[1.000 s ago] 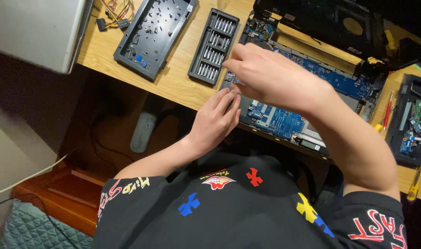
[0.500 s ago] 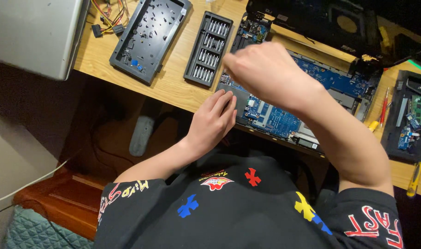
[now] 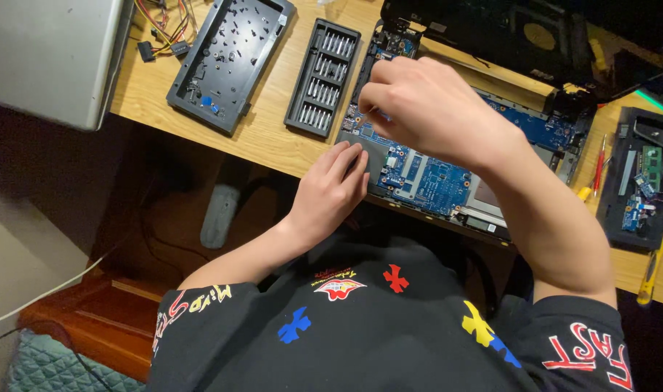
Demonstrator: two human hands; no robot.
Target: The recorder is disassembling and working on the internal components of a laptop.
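The opened laptop with its blue circuit board (image 3: pixel 448 178) lies on the wooden bench (image 3: pixel 273 138). Over it, the right hand (image 3: pixel 433 109) has slid toward the upper-left corner, grip pinched around something hidden; the left hand (image 3: pixel 331 190) stays flat on its near edge.

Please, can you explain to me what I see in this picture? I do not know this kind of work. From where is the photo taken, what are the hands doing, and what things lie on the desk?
The picture comes from a camera worn on a person's head, looking down at their own two bare hands; there is no machine. On the wooden desk lies an opened laptop with its blue circuit board bare. The left hand rests flat on the laptop's near edge. The right hand is curled above the board; whatever it pinches is hidden. To the left lie a dark case of screwdriver bits and a grey plastic cover. On the right stands a black tray of small parts, with a red screwdriver beside it.
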